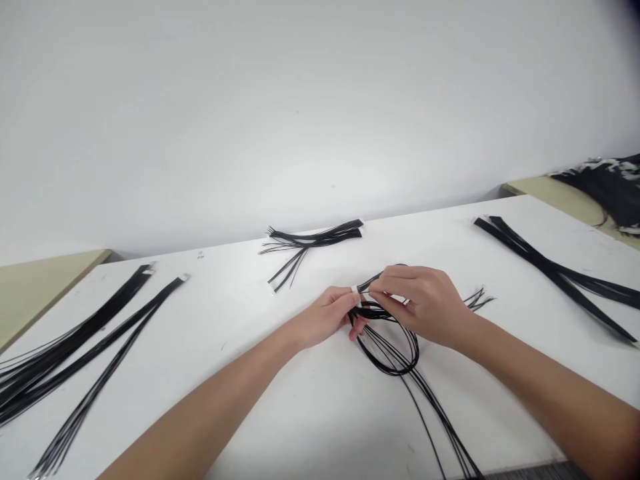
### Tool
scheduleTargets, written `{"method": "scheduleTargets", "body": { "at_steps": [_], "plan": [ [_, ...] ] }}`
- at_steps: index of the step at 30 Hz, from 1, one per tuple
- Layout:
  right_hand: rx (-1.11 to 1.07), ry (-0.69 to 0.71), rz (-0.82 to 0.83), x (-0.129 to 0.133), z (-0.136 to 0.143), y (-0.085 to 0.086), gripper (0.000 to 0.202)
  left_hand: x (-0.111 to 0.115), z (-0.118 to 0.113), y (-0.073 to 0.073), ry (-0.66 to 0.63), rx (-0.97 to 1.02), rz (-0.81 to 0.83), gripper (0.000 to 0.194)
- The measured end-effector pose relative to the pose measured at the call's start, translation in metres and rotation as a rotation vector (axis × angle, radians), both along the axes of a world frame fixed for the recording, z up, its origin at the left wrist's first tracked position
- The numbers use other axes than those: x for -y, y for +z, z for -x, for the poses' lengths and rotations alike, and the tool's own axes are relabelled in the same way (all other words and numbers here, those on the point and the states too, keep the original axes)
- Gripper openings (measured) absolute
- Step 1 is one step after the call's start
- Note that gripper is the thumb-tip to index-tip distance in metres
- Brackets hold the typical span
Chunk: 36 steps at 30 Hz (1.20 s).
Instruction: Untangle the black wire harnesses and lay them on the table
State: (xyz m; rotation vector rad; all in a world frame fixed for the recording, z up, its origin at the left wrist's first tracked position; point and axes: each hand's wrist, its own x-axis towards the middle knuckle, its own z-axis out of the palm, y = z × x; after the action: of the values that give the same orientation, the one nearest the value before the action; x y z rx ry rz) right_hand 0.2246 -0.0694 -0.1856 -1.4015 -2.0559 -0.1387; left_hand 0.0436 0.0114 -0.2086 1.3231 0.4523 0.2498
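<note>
My left hand [336, 312] is closed on a white connector [355, 291] with black wires coming from it. My right hand [423, 297] pinches a single thin black wire [366, 292] right beside that connector. Whether the wire's end sits inside the connector cannot be made out. Below both hands the black wire bundle [413, 357] bends in a loop, and its long strands run down to the table's front edge. Some loose wire ends [480, 300] stick out to the right, behind my right wrist.
Black wire harnesses with white connectors lie at the left [100, 320], the back middle [315, 240] and the right [555, 270] of the white table [280, 413]. Another dark heap of wires [607, 190] is on a beige table at the far right. A plain wall rises behind.
</note>
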Motion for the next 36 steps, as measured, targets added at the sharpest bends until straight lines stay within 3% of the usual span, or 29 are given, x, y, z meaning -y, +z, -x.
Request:
{"method": "scheduleTargets", "body": {
  "at_steps": [19, 27, 33, 36],
  "plan": [
    [0.155, -0.012, -0.083, 0.003, 0.004, 0.004, 0.019, -0.001, 0.000, 0.001, -0.014, -0.045, -0.022, 0.035],
    [0.138, -0.012, -0.068, 0.002, 0.009, 0.006, 0.021, 0.000, -0.001, 0.001, 0.001, -0.043, 0.056, 0.032],
    [0.000, -0.081, 0.058, -0.001, -0.003, 0.006, 0.016, -0.001, -0.002, 0.002, 0.070, 0.011, 0.184, 0.031],
    [-0.155, -0.125, 0.185, -0.004, -0.017, 0.012, 0.028, -0.001, -0.004, 0.003, 0.135, 0.026, 0.262, 0.027]
  ]
}}
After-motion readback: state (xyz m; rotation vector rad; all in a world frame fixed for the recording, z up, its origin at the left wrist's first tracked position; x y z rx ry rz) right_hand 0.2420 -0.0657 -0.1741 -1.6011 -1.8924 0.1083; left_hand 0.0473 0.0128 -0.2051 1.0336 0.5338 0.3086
